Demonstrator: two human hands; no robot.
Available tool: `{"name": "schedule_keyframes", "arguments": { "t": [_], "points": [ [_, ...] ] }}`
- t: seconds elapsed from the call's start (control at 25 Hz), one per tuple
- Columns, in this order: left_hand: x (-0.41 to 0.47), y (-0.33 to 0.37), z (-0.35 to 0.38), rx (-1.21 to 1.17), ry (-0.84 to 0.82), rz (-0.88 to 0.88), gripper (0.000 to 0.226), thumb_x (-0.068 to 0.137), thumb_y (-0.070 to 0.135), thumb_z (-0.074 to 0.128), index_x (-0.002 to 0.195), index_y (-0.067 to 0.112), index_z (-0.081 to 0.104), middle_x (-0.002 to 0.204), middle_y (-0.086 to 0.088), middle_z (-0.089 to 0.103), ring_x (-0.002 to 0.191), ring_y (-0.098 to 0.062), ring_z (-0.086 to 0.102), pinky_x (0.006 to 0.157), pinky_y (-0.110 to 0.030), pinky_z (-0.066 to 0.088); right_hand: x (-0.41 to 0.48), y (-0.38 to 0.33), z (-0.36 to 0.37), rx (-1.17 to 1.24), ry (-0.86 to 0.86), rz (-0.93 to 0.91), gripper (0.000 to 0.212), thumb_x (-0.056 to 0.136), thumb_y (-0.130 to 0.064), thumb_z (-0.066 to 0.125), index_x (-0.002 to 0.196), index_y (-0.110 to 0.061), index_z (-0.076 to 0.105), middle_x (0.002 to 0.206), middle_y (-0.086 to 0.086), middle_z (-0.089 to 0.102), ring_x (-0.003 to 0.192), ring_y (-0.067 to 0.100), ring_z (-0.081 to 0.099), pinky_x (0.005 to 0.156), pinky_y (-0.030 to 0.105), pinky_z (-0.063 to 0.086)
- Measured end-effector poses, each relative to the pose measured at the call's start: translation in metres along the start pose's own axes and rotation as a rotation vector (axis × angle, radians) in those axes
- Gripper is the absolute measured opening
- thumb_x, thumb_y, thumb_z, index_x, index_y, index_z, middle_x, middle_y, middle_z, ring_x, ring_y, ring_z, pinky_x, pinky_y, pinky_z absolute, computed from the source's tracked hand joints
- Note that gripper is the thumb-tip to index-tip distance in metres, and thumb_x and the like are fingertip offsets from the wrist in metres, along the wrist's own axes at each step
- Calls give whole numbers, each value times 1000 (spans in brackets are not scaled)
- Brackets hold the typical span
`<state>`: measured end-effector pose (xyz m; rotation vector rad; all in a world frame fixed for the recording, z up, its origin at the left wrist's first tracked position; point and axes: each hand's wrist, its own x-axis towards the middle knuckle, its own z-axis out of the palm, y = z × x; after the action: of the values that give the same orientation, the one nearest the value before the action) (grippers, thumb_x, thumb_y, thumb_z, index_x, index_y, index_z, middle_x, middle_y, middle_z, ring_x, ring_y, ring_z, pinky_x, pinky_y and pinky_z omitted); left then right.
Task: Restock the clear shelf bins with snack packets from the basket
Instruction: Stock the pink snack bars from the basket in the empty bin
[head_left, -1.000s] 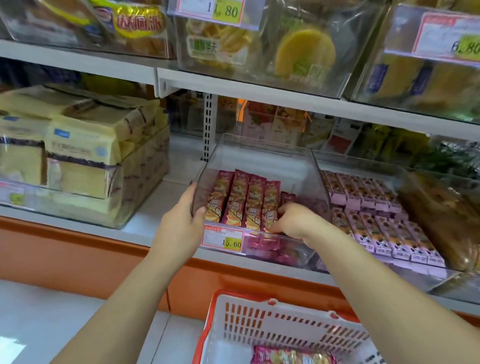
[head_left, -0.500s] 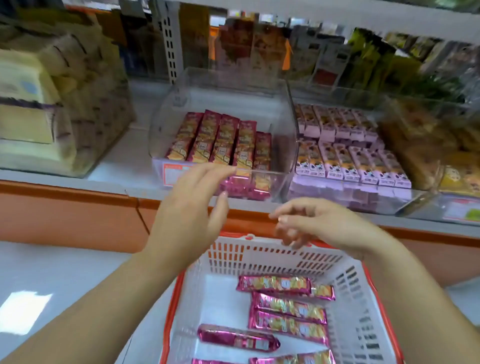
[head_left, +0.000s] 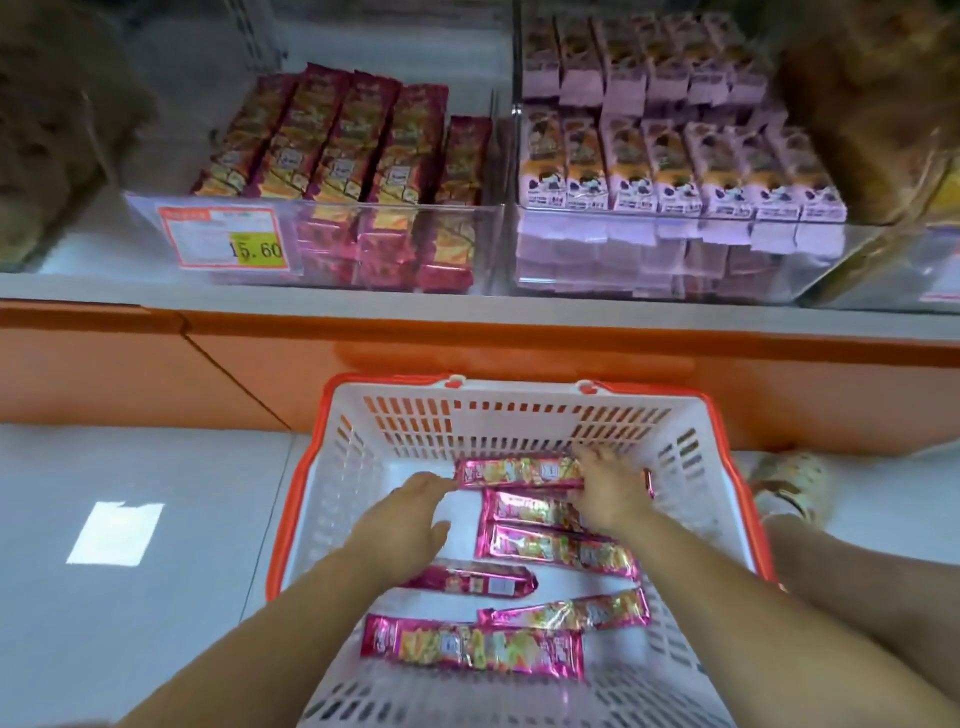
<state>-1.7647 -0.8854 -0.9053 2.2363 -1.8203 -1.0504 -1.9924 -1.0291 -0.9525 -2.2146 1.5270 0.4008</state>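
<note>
A white basket with an orange rim (head_left: 298, 488) stands on the floor below the shelf and holds several shiny pink snack packets. The farthest packet (head_left: 514, 472) lies crosswise near the basket's far wall. My left hand (head_left: 408, 519) reaches in with straight fingers, its tips at that packet's left end. My right hand (head_left: 610, 491) lies over the packet's right end and over the packet below it (head_left: 524, 506); whether it grips is not plain. On the shelf above, the clear bin (head_left: 322, 210) holds rows of the same packets, with a shorter row at its right side.
A price label reading 15.60 (head_left: 228, 241) is stuck on the bin's front. To the right a second clear bin (head_left: 670, 221) holds lilac packets. An orange plinth (head_left: 519, 374) runs under the shelf. A patterned shoe (head_left: 789, 483) stands on the floor beside the basket's right side.
Both hands left the shelf bin and came down into the basket, reaching the farthest packet. The view tilted down from the shelf to the basket.
</note>
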Motion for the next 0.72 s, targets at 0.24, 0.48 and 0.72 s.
{"name": "schedule_keyframes", "arguments": {
  "t": [0.24,0.48,0.72],
  "points": [
    [1,-9,8,-11,-36,-66,52,97,29,50,146,28,32,152,2,32,121,-16,52,100,-28,43,-6,-7,25,-190,59,-28,47,85,-11,55,132,-14,49,138,13,42,130,31,34,109,40,33],
    [-6,-3,12,-148,-85,-158,50,99,34,48,146,23,35,149,-4,38,117,-18,56,101,-27,41,-51,-33,-7,872,-168,180,31,82,-15,75,101,-17,50,89,3,60,68,11,60,54,19,48],
    [-19,25,5,-982,-59,-408,54,97,41,50,141,11,42,125,-6,61,102,-16,65,75,-31,57,-106,-59,-12,1216,-229,191,44,71,-10,83,103,-10,55,102,15,66,91,30,70,89,47,55]
  ]
}}
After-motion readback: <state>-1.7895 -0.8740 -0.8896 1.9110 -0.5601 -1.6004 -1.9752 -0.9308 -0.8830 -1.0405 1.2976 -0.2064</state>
